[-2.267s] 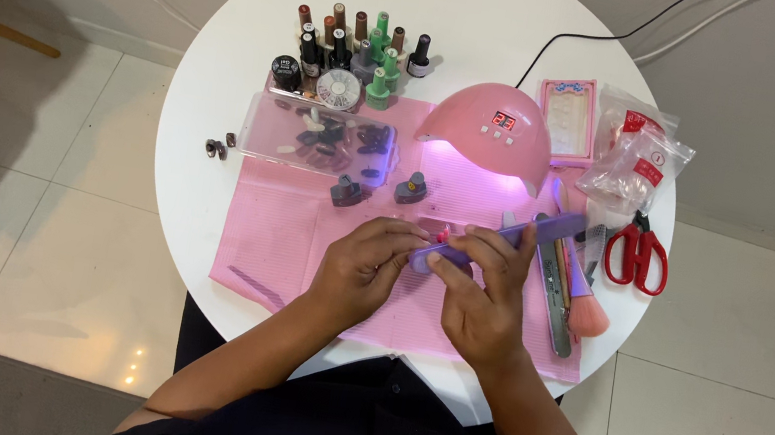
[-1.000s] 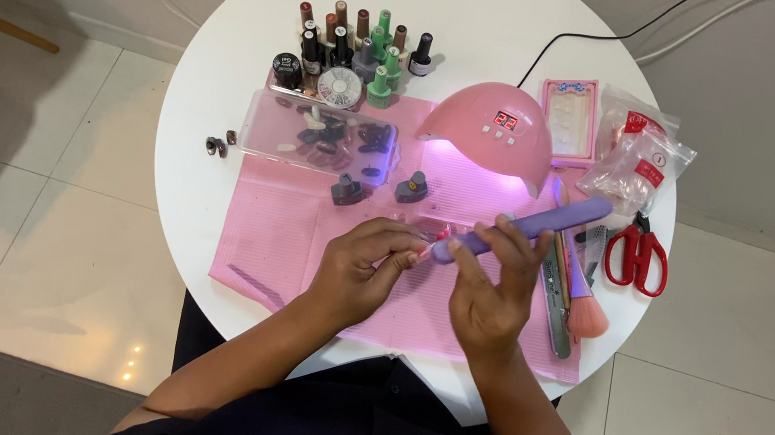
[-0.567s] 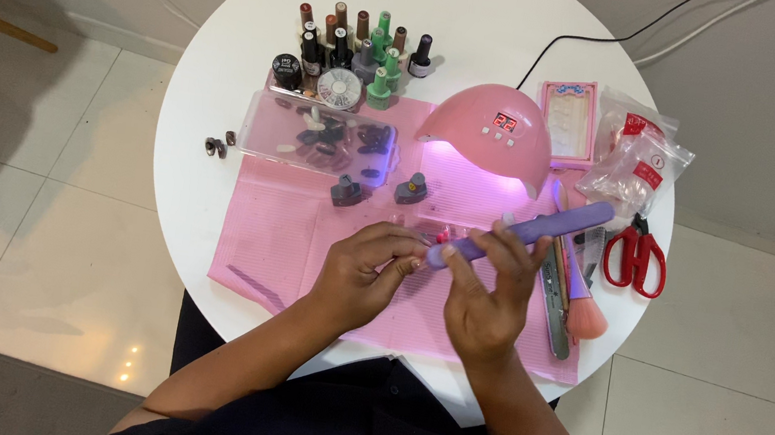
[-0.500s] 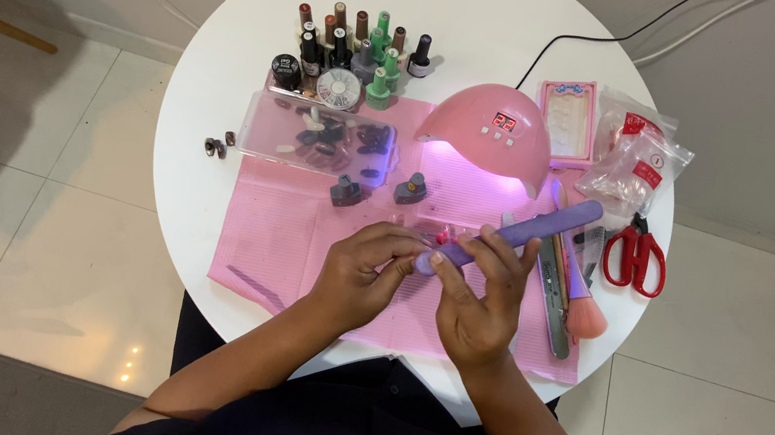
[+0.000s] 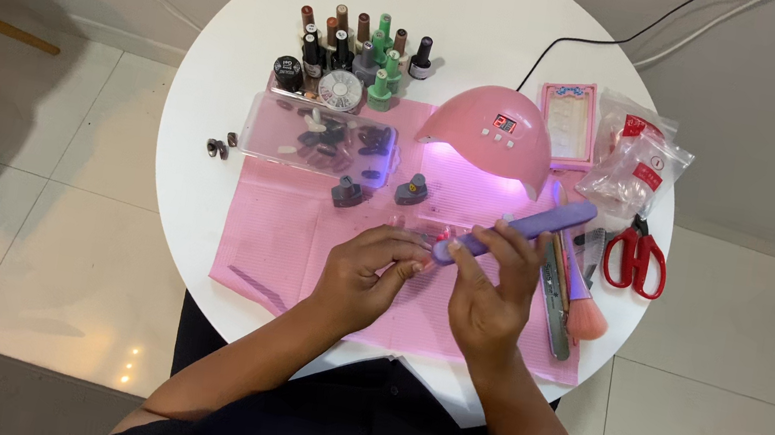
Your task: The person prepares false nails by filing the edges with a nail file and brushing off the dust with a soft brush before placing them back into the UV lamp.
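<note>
Clear box [image 5: 318,137] — dark nail tips [image 5: 373,140] inside

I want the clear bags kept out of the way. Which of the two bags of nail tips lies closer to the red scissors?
The lower-right bag: its corner reaches the red scissors. The other bag lies farther back, beside the pink card.

Two hands [image 5: 368,281], one purple file [image 5: 519,231], one lamp [image 5: 492,135], one scissors [image 5: 635,257]
</note>
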